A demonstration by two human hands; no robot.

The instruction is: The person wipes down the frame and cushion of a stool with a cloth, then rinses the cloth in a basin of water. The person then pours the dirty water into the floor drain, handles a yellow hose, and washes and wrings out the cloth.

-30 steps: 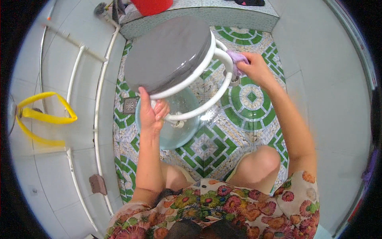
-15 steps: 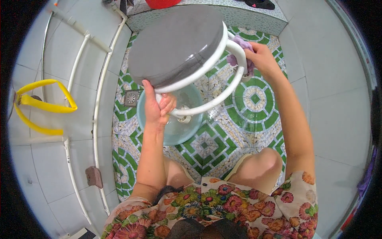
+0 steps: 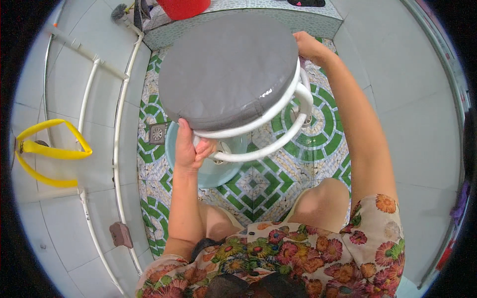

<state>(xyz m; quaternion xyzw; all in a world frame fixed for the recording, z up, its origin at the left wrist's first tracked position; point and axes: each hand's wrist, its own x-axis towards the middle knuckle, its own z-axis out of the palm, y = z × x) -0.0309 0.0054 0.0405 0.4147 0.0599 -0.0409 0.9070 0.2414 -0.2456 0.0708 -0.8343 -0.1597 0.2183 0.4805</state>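
A round stool (image 3: 231, 69) with a grey padded seat and a white tubular frame (image 3: 268, 149) is held tilted above the floor. My left hand (image 3: 190, 149) grips its near left edge, thumb up against the seat and fingers around the white frame. At the far right edge of the seat is my right hand (image 3: 310, 48), its fingers closed and partly hidden behind the rim. Only a sliver of the purple cloth (image 3: 302, 61) shows below that hand. Under the stool stands a light blue basin (image 3: 208, 180) with water, partly covered.
The floor has green and white patterned tiles (image 3: 253, 186). A drain (image 3: 157, 133) lies left of the basin. White pipes (image 3: 119, 124) and a yellow-covered fixture (image 3: 54, 149) line the left wall. A red bucket (image 3: 184, 7) and dark slippers (image 3: 306, 2) sit on the far ledge.
The stool has turned so more of its seat top faces me. My right hand has moved from the white legs up to the seat's far right edge, and the cloth is now mostly hidden.
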